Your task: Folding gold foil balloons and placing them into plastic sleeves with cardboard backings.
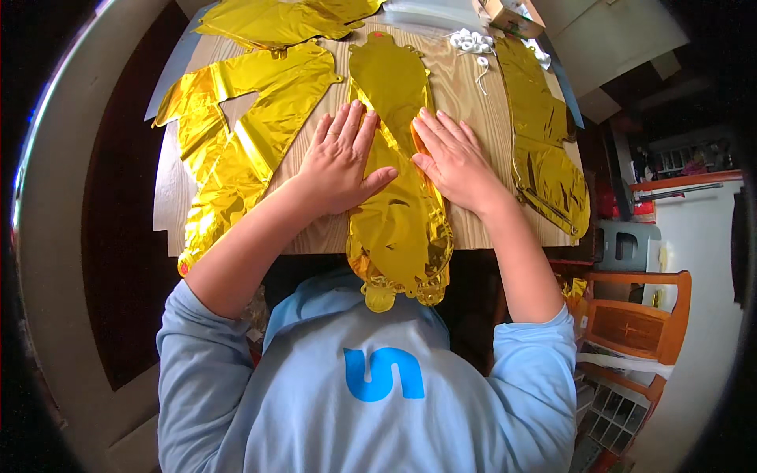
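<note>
Head camera, looking straight down: a person in a pale blue top presses both palms flat on a deflated gold foil balloon (398, 213) lying lengthwise down the middle of a wooden table (473, 102), its lower end drooping over the near edge toward the lap. The left hand (341, 162) rests on the balloon's left flank, partly on bare wood; the right hand (455, 162) lies across its right flank. Fingers are spread and extended on both, holding nothing, only bearing down.

The foil looks feather-light, thin and slick, likely to crease, crackle and slide under a palm rather than resist it; a sharp fold or a fingernail could plausibly mark it. The scalloped border and the narrow tab ends appear the safest places to pinch.

Room is tight. A crumpled gold foil shape (236, 134) fills the table's left side, a long gold foil piece (544, 150) runs along the right edge, and more gold foil (276, 20) lies at the far end beside small white clips (471, 41) and a cardboard box (512, 14). Bare wood shows mainly between the sheets.
</note>
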`<act>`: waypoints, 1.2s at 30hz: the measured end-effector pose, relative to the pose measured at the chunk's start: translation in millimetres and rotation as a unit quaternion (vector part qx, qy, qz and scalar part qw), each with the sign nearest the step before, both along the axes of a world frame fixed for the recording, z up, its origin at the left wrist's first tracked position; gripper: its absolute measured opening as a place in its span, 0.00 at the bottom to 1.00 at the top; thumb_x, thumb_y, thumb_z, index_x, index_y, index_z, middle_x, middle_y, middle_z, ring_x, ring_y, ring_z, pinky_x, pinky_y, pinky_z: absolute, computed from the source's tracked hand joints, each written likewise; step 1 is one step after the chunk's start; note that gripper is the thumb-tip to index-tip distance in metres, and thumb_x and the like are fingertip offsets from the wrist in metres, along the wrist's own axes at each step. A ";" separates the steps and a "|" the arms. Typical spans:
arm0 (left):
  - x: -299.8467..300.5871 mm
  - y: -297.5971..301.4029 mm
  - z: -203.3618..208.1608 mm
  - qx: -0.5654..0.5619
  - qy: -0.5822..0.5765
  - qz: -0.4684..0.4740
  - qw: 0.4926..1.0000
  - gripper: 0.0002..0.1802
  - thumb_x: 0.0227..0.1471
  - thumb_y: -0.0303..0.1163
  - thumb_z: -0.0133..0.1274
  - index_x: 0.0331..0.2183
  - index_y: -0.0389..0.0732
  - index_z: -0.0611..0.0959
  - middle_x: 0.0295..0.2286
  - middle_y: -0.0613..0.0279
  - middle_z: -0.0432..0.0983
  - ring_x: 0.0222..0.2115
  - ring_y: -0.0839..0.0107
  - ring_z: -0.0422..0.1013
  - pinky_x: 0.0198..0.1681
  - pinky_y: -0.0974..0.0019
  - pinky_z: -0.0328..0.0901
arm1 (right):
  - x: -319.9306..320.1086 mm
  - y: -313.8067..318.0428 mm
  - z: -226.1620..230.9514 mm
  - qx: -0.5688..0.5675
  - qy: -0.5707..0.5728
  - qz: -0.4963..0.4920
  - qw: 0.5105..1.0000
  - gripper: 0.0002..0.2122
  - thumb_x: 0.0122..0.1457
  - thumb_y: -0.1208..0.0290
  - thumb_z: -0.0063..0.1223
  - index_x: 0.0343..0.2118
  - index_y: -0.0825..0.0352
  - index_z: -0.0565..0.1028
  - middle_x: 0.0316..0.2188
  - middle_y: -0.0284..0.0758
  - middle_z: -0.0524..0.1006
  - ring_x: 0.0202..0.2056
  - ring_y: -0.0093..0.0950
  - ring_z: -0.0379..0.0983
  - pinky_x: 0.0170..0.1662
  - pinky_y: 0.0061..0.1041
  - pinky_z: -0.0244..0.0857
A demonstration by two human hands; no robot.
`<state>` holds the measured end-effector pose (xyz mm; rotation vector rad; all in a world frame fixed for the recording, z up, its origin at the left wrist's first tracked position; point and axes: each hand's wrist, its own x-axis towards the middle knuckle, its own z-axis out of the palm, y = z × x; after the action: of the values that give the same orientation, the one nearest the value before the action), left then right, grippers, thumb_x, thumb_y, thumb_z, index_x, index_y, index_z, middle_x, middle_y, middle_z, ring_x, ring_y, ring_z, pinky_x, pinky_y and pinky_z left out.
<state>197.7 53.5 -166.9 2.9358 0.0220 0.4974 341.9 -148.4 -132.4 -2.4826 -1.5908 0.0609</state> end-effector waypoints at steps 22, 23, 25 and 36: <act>-2.4 -11.1 16.4 0.070 -0.013 0.003 0.997 0.49 0.58 0.62 0.47 0.64 0.30 0.62 0.62 0.38 0.58 0.65 0.44 0.53 0.68 0.42 0.43 | 3.8 -4.8 -6.4 0.044 0.003 0.039 0.998 0.29 0.69 0.55 0.43 0.67 0.68 0.61 0.70 0.43 0.57 0.70 0.43 0.50 0.71 0.47 0.42; -2.5 -12.3 19.3 0.070 0.006 0.004 0.998 0.50 0.58 0.64 0.46 0.63 0.30 0.63 0.62 0.37 0.59 0.65 0.45 0.54 0.69 0.43 0.43 | 2.7 -4.9 -6.1 0.039 -0.002 0.035 0.999 0.28 0.69 0.55 0.43 0.67 0.67 0.60 0.70 0.42 0.57 0.70 0.43 0.49 0.71 0.45 0.41; -2.1 -13.8 23.3 0.071 0.045 0.008 0.996 0.51 0.57 0.67 0.44 0.63 0.30 0.64 0.60 0.37 0.61 0.63 0.47 0.56 0.69 0.44 0.42 | 0.9 -4.3 -5.7 0.029 -0.013 0.029 0.999 0.28 0.70 0.57 0.43 0.68 0.66 0.59 0.70 0.40 0.56 0.71 0.41 0.49 0.71 0.42 0.40; -6.7 -10.7 12.8 0.046 0.025 0.007 0.999 0.51 0.57 0.66 0.44 0.63 0.30 0.65 0.63 0.36 0.58 0.66 0.46 0.53 0.69 0.43 0.41 | 2.3 -3.4 -9.4 0.047 -0.014 0.026 0.998 0.28 0.70 0.57 0.44 0.67 0.67 0.60 0.70 0.42 0.58 0.70 0.43 0.50 0.71 0.41 0.41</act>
<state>191.0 42.8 -154.2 3.0395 0.0258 0.4377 344.3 -151.8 -141.8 -2.3814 -1.6304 -0.0423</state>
